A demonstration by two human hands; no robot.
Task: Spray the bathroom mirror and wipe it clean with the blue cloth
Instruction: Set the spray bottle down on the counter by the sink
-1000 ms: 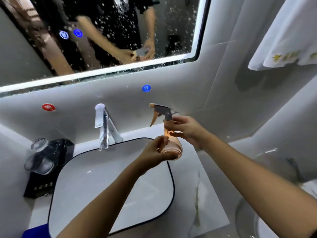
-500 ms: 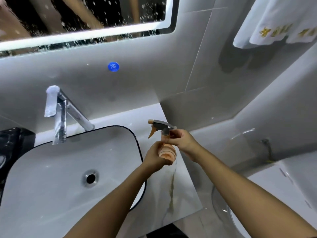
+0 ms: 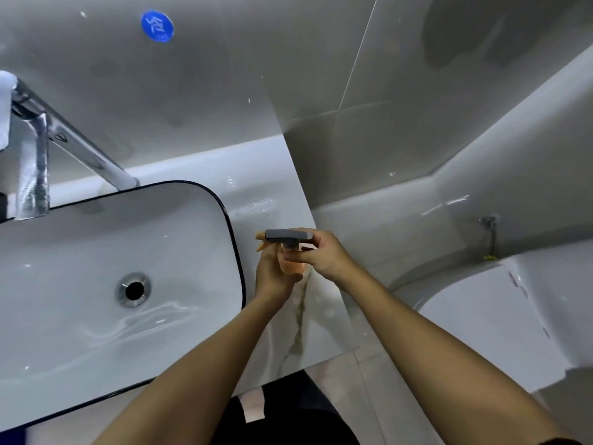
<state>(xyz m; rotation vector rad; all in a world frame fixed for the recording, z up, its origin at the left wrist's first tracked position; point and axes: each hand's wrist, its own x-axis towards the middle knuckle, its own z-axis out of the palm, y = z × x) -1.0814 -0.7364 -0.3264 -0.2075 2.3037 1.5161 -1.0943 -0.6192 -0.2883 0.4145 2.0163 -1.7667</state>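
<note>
Both hands are on the spray bottle (image 3: pixel 290 263) now, low over the countertop (image 3: pixel 308 319) just right of the sink basin (image 3: pixel 96 316). The left hand (image 3: pixel 272 277) wraps around the peach-coloured body from the near side, and the right hand (image 3: pixel 321 255) curls round the neck under the grey trigger head (image 3: pixel 284 236), nozzle pointing left toward the basin. This looks like the spraying step closing out and the bottle being set down; whether its base already touches the counter I can't tell. Next up should be letting go and reaching for the blue cloth, which isn't in view, nor is the mirror. Compared with a second ago, the bottle has dropped from up near the faucet (image 3: pixel 35 149) to counter level, the view has tipped down so the droplet-covered mirror has slid out of the top, and the blue wall sticker (image 3: pixel 157 26) now sits near the upper edge.
</note>
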